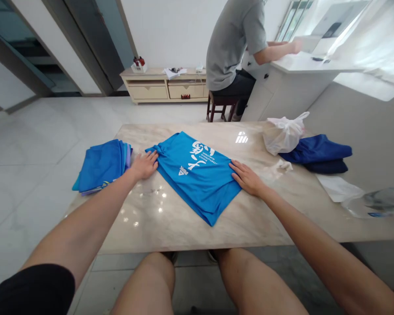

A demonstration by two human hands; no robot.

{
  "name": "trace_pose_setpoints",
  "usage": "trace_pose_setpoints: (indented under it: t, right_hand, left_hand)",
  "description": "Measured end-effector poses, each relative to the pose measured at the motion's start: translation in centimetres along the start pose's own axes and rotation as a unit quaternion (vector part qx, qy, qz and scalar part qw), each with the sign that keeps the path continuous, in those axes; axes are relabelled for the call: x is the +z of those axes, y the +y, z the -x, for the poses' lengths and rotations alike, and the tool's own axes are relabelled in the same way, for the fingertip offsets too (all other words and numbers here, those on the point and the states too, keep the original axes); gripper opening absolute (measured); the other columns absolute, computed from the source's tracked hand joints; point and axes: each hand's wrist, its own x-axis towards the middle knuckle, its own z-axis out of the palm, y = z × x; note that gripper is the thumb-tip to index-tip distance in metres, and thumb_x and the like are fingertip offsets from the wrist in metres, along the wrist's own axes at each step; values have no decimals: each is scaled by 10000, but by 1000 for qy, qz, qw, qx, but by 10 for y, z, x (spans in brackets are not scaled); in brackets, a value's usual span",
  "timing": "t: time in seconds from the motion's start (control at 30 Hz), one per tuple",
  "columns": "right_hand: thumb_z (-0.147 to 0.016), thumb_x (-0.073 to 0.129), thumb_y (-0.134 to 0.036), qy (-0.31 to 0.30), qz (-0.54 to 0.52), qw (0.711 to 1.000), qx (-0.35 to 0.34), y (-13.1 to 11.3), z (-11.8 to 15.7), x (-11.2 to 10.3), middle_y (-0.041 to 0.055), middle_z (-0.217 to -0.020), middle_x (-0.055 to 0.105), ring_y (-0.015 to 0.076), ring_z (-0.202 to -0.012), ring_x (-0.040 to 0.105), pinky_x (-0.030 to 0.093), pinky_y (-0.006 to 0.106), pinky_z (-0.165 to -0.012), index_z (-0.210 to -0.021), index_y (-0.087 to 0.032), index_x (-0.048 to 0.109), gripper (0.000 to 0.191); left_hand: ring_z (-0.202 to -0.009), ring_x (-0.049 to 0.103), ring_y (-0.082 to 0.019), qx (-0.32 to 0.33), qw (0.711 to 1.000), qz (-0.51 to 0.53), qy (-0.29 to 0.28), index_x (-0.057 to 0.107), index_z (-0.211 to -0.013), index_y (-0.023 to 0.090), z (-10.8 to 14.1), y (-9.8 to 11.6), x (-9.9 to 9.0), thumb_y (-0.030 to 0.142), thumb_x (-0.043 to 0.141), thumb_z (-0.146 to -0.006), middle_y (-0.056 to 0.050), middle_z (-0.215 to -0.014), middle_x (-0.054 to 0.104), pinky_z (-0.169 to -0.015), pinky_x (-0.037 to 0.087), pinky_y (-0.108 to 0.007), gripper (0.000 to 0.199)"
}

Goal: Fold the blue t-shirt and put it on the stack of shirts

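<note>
A bright blue T-shirt (pixel 200 183) with white lettering lies partly folded on the marble-look table (pixel 144 232), turned at a slant. My left hand (pixel 145 165) rests at its left corner, fingers stretched out flat over the bunched cloth there. On the opposite side, my right hand (pixel 247 177) lies flat with its fingertips on the shirt's right edge. Neither hand grips the cloth. Left of my left hand sits a stack of folded clothes (pixel 101 162), blue on top with lilac and teal edges showing beneath.
At the table's right are a tied white plastic bag (pixel 284 133), dark blue clothing (pixel 321 151), a crumpled tissue (pixel 282 166), white paper (pixel 339 187) and a clear plastic bottle (pixel 385 199). Beyond, a person in grey (pixel 231 48) sits on a stool by a white counter (pixel 302 63).
</note>
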Motion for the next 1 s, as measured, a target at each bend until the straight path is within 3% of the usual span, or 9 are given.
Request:
trace_pose_setpoints:
  t: [0.07,0.13,0.2,0.37,0.43,0.57,0.7,0.8,1.0]
  right_hand:
    - [-1202,248,-567,2,15,1000,15,-1,5,0,117,-1865,335,311,-1738,334,282,585,-1430,-1783,-201,433,712]
    - [-1206,233,-548,0,30,999,30,-6,12,0,118,-1856,355,309,-1734,342,285,585,-1426,-1781,-202,438,703]
    - [-1206,237,-517,-5,46,998,49,-15,23,0,129,-1837,396,317,-1718,379,310,594,-1412,-1762,-190,469,685]
    - [-1203,288,-477,-8,104,990,99,-69,72,-8,225,-1722,545,388,-1621,520,401,631,-1338,-1643,-107,608,658]
    - [-1202,333,-496,-18,118,990,78,-95,99,-17,253,-1648,618,408,-1546,596,453,606,-1296,-1551,-91,689,643]
    - [-1158,543,-470,-47,81,995,-30,-131,153,-33,202,-1524,733,391,-1470,660,490,571,-1279,-1403,-168,801,467]
    - [-1043,727,-339,-47,28,990,-128,-135,188,-25,173,-1684,608,386,-1614,531,454,610,-1330,-1602,-191,678,581]
    - [-1014,719,-241,-13,8,989,-145,-131,197,-8,161,-1712,577,352,-1579,585,527,580,-1282,-1670,-217,606,667]
    - [-937,689,-87,19,-15,992,-121,-126,189,0,124,-1471,780,330,-1346,772,640,505,-1106,-1389,-253,821,499]
  left_hand:
    - [-1712,333,-465,-65,996,-6,53,420,-1739,57,-13,10,-9,331,359,-1101,-277,-1831,352,-1338,271,-771,697]
    - [-1687,366,-483,-56,989,9,137,417,-1729,18,-6,36,-10,240,397,-1070,-323,-1811,363,-1319,325,-737,696]
    - [-1670,424,-415,50,983,47,169,466,-1712,54,23,75,0,222,389,-1085,-276,-1797,426,-1343,361,-615,654]
    - [-1663,465,-270,300,937,138,113,471,-1737,199,129,152,46,470,409,-1173,-135,-1788,503,-1384,351,-462,629]
    - [-1694,421,-277,333,928,141,90,504,-1722,234,161,151,56,478,435,-1169,-109,-1792,502,-1400,322,-491,608]
    - [-1622,524,-290,291,939,156,96,647,-1609,228,201,111,58,364,434,-1156,-128,-1692,619,-1387,347,-530,518]
    - [-1625,523,-309,335,927,154,63,613,-1641,244,236,76,58,429,629,-1077,-133,-1736,569,-1380,363,-518,594]
    - [-1640,504,-340,327,931,150,59,543,-1695,223,255,72,63,385,690,-1037,-166,-1769,517,-1356,399,-550,693]
    - [-1481,665,-314,330,919,182,115,712,-1531,268,263,75,71,258,638,-1069,-144,-1582,711,-1236,538,-523,468]
